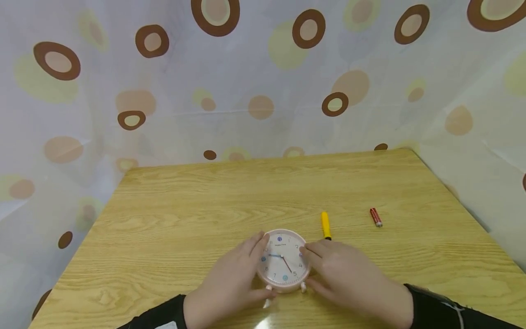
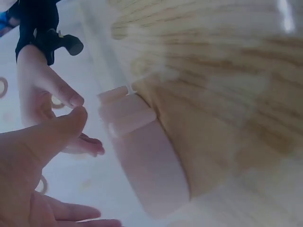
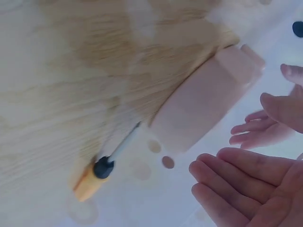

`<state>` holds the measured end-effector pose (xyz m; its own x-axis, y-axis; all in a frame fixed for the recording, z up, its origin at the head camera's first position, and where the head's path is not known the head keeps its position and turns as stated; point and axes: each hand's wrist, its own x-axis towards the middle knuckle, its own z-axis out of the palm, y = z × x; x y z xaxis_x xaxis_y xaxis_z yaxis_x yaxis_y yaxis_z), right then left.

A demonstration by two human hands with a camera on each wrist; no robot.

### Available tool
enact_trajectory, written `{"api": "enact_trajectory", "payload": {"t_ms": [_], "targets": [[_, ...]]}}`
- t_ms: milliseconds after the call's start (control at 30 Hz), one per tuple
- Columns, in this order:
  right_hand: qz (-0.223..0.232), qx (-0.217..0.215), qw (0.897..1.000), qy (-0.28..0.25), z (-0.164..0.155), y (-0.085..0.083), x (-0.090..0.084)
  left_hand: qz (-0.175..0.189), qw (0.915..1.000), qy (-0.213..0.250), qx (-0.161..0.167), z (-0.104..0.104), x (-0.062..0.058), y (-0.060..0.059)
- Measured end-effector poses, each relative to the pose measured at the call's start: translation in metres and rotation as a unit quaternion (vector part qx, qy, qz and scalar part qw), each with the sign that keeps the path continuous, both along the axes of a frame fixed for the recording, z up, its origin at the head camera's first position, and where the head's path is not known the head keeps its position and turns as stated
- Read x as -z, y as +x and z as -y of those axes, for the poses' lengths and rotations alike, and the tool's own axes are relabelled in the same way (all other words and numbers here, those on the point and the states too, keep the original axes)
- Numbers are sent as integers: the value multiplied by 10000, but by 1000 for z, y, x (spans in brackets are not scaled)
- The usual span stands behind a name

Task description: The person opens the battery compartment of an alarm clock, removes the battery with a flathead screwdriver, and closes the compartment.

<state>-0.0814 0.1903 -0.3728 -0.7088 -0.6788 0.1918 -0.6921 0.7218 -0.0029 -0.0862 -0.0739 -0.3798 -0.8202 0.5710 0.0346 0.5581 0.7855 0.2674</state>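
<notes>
A round pink alarm clock [image 1: 283, 261] lies face up on the wooden table [image 1: 197, 210], its white dial and hands showing. My left hand [image 1: 232, 281] is at its left rim and my right hand [image 1: 347, 274] at its right rim, fingers straight. In the left wrist view the thumb [image 2: 64, 126] stands a little off the clock's pink side [image 2: 149, 170]. In the right wrist view the fingers [image 3: 236, 182] also hover apart from the clock [image 3: 199, 104]. Neither hand grips anything.
A yellow-handled screwdriver [image 1: 325, 225] lies just beyond my right hand, close to the clock, and shows again as the screwdriver [image 3: 90, 182] in the right wrist view. A red battery [image 1: 376, 217] lies farther right. A spotted curtain [image 1: 263, 82] surrounds the table.
</notes>
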Motion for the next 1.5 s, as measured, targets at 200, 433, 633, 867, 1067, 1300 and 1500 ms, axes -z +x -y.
{"api": "enact_trajectory", "payload": {"t_ms": [200, 433, 633, 867, 1067, 1300, 1500], "targets": [[346, -176, 9986, 358, 7, 8, -2, -730, 9913, -889, 636, -5, -4, 14], [40, -440, 9977, 519, 10, 12, 5, -2130, 9528, -1879, 1070, -10, 9, 24], [-187, -415, 9978, 486, 13, 11, 7, -2813, 9278, -2182, 1113, -15, 12, 24], [-832, -571, 9935, 520, 16, 7, 9, -2831, 9301, -2036, 1152, -16, 11, 21], [-783, -589, 9932, 635, 18, 5, 9, -2700, 9342, -2041, 1126, -14, 10, 19], [-632, -507, 9945, 663, 22, -6, 7, -2811, 9349, -1911, 1021, -14, 13, 8], [-611, -392, 9956, 592, 24, -18, 7, -2673, 9421, -1852, 817, -17, 13, -6]]}}
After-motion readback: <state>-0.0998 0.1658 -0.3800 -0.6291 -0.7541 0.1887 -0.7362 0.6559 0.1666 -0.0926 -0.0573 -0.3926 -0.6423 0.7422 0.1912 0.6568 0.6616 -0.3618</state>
